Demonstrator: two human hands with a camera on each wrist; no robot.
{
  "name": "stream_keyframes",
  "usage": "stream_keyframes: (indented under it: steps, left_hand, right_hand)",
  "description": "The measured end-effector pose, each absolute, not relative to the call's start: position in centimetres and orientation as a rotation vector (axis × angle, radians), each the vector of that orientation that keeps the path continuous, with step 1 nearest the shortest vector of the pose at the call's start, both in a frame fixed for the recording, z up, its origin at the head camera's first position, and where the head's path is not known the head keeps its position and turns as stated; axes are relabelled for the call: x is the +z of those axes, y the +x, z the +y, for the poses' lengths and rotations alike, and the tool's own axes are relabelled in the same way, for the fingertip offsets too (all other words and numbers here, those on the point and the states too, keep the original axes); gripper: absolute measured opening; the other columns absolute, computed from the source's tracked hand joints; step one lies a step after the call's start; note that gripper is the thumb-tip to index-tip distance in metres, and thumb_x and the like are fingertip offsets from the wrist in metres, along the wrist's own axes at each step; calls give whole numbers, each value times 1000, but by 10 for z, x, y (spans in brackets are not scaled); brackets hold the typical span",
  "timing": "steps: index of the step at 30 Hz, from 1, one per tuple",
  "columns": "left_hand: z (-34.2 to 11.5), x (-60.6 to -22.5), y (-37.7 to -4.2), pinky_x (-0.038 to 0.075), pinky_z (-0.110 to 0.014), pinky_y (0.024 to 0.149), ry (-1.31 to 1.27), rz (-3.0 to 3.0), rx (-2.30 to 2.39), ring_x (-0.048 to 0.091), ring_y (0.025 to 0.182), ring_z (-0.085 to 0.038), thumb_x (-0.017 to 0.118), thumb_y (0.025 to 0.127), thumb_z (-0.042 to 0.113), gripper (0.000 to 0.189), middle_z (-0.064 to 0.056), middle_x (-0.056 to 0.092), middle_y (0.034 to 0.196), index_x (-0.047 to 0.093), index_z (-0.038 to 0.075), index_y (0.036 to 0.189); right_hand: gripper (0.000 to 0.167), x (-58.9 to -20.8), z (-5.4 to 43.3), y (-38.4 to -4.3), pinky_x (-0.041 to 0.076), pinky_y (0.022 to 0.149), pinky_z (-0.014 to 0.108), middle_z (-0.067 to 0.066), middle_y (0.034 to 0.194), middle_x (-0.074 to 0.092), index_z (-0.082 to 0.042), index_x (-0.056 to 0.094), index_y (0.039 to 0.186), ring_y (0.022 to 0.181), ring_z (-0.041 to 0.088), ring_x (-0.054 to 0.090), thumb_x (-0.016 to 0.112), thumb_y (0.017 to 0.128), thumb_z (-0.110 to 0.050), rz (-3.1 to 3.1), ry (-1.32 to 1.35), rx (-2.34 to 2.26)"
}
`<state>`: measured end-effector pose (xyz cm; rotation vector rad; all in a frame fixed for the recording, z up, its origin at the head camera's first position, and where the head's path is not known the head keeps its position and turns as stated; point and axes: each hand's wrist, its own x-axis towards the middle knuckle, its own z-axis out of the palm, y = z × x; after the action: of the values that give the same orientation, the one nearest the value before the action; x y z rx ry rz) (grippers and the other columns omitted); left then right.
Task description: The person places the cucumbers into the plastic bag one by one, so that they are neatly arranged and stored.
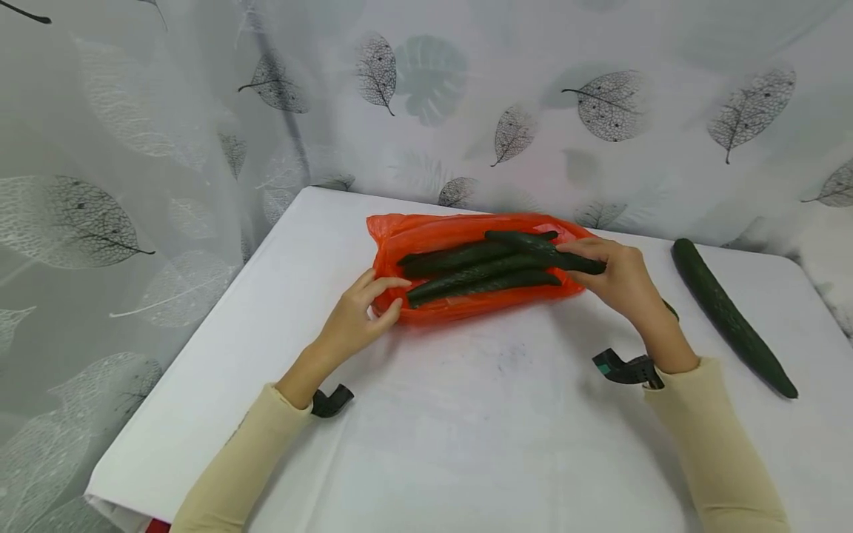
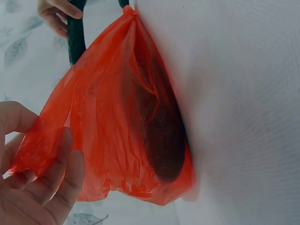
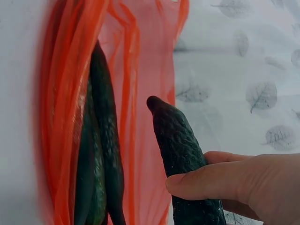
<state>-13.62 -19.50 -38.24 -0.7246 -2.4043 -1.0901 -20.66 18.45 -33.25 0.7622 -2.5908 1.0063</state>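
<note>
An orange-red plastic bag (image 1: 393, 240) lies at the back of the table with its mouth spread. Several dark green cucumbers (image 1: 466, 283) lie lengthwise inside it. My left hand (image 1: 360, 311) pinches the bag's left edge between thumb and fingers; in the left wrist view the thin film bunches at the left hand's fingertips (image 2: 68, 136). My right hand (image 1: 620, 274) grips one cucumber (image 3: 180, 140) near its right end, thumb on the near side. That cucumber is held above the others, over the bag's opening, its far tip pointing left.
On the right of the white table (image 1: 480, 444) a long cucumber (image 1: 733, 318) lies at a slant. Another cucumber (image 1: 671, 309) shows only its tip behind my right wrist. A leaf-print curtain (image 1: 453, 96) hangs along the back and left.
</note>
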Motion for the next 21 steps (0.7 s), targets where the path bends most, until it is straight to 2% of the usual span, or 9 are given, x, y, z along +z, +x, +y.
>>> stream_keyframes:
  steps: [3, 6, 9, 12, 16, 21]
  left_hand:
    - [-194, -384, -137, 48, -39, 64, -729, -2409, -1085, 49, 82, -16, 65, 88, 6, 25, -9, 57, 100, 68, 5, 113]
    - [-194, -384, -136, 49, -39, 66, -729, -2411, -1092, 50, 85, -17, 65, 88, 6, 25, -9, 58, 102, 68, 4, 113]
    - [-194, -385, -136, 49, -41, 65, -727, -2409, -1096, 50, 84, -17, 65, 88, 6, 26, -9, 58, 103, 68, 5, 113]
    - [-195, -385, -136, 47, -41, 61, -725, -2405, -1094, 48, 79, -17, 65, 88, 6, 25, -9, 57, 101, 68, 6, 113]
    - [-196, -384, -137, 45, -39, 59, -738, -2402, -1084, 46, 75, -16, 65, 88, 6, 25, -9, 56, 99, 68, 5, 113]
    - [-197, -383, -137, 48, -36, 64, -735, -2405, -1069, 49, 81, -16, 65, 88, 6, 26, -9, 57, 101, 68, 5, 114]
  right_hand:
    - [40, -336, 178, -208, 40, 78, 6, 22, 114, 68, -1, 70, 115, 110, 38, 60, 76, 77, 8, -2628, 788, 956]
    - [41, -338, 170, -210, 51, 76, 26, 22, 116, 67, -2, 70, 117, 109, 37, 59, 76, 77, 7, -2669, 824, 918]
    - [42, -340, 162, -214, 53, 75, 46, 24, 115, 66, -2, 69, 118, 107, 38, 59, 75, 78, 8, -2683, 887, 900]
    - [43, -341, 153, -218, 53, 73, 49, 25, 114, 65, 0, 69, 118, 105, 39, 60, 75, 77, 10, -2676, 943, 896]
    - [43, -340, 141, -224, 53, 78, 51, 24, 114, 65, 0, 69, 118, 107, 40, 60, 76, 76, 9, -2671, 988, 876]
    - [42, -340, 126, -231, 51, 81, 52, 25, 115, 65, 1, 69, 118, 109, 42, 58, 75, 77, 9, -2687, 1041, 863]
